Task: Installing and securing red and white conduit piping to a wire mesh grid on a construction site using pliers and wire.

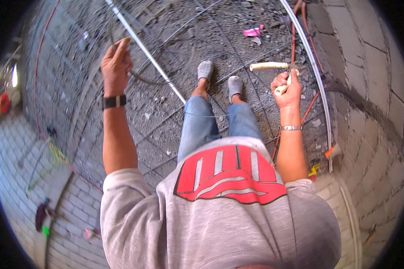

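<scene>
My left hand [116, 67], raised at the left, is closed with its fingers pinched together. A thin dark wire [144, 81] runs from it and curves down toward the middle. Over at the right, my right hand [287, 92] is wrapped round one handle of a cream-handled pair of pliers [269, 66]. Their other handle swings out to the left, so the handles are spread apart. The jaws are small and blurred. A thin pale strand [211, 116] arcs across in front of my knees.
Thin rods [197, 20] form a grid over rough gravel under my feet. A straight white pipe [143, 48] lies left of centre; a curved white pipe [310, 49] and a red hose [293, 38] run along the right. A pink wrapper [253, 32] lies ahead. Stone blocks [368, 58] border the right.
</scene>
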{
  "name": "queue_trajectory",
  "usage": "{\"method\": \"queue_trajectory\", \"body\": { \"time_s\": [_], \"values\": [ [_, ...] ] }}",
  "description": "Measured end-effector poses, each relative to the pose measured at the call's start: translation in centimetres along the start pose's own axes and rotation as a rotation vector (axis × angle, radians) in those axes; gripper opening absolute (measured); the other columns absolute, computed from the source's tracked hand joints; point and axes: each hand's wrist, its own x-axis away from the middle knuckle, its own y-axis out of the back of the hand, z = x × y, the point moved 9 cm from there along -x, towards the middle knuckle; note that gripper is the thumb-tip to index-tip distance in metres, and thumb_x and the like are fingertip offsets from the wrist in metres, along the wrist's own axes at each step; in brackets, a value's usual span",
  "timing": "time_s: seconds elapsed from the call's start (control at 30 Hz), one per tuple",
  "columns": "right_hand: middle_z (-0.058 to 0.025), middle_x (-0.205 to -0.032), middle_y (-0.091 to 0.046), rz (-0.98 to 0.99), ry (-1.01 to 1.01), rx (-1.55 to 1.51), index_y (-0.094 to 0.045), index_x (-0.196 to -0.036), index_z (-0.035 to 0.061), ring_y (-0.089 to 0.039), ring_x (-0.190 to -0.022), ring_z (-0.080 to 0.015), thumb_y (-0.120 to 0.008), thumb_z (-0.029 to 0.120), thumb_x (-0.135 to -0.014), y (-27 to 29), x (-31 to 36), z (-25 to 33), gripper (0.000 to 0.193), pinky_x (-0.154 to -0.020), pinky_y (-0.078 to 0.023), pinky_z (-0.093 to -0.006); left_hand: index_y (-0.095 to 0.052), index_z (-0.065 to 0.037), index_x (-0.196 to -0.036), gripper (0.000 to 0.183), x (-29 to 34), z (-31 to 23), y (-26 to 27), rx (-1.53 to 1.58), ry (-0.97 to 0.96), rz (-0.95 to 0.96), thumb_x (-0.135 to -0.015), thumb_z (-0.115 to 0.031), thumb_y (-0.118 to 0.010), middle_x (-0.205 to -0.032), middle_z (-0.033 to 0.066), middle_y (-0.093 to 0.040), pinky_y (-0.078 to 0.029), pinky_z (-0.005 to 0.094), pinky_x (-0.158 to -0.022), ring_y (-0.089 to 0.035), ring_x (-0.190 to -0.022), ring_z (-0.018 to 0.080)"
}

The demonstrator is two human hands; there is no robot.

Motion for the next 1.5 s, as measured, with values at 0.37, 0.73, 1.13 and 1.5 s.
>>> {"method": "queue_trajectory", "body": {
  "time_s": [0.37,0.73,1.13,1.5],
  "values": [
    [-0.0025,-0.068,-0.046,0.269,-0.427,0.227,-0.047,-0.084,0.0028,-0.045,-0.055,-0.0113,-0.051,0.025,-0.093,-10.9,6.4,-6.7,0.025,-0.047,-0.042,-0.0246,-0.065,-0.007,-0.097,0.018,24.5,-1.2,13.6,-0.198,-0.122,-0.528,-0.088,-0.022,-0.062,-0.061,-0.0062,-0.046,-0.027,0.0192,-0.042,-0.037,-0.048,0.0028],
    [-0.0004,-0.064,-0.046,0.365,-0.556,1.209,-0.046,-0.079,0.0098,-0.046,-0.052,-0.0107,-0.053,0.033,-0.092,-14.7,10.0,-26.3,0.027,-0.044,-0.043,-0.0250,-0.060,-0.008,-0.093,0.015,47.6,5.5,29.4,0.449,-0.110,-1.240,-0.087,-0.021,-0.063,-0.055,-0.0042,-0.043,-0.022,0.0197,-0.035,-0.031,-0.039,0.0029],
    [-0.0009,-0.062,-0.046,0.653,-0.585,1.602,-0.046,-0.083,0.0112,-0.047,-0.047,-0.0129,-0.063,0.036,-0.085,-19.9,12.0,-49.3,0.030,-0.041,-0.042,-0.0284,-0.061,-0.006,-0.080,0.017,61.2,12.4,35.7,0.467,0.055,-1.744,-0.085,-0.022,-0.065,-0.055,-0.0038,-0.045,-0.023,0.0203,-0.036,-0.034,-0.042,0.0036],
    [-0.0048,-0.067,-0.060,1.452,-0.224,2.019,-0.055,-0.083,0.0030,-0.054,-0.051,-0.0118,-0.065,0.018,-0.083,-26.4,16.8,-66.7,0.018,-0.046,-0.043,-0.0249,-0.055,-0.007,-0.084,0.017,64.4,9.6,38.3,1.285,-0.645,-1.492,-0.088,-0.024,-0.059,-0.056,-0.0047,-0.038,-0.027,0.0219,-0.040,-0.034,-0.044,0.0070]
  ]
}}
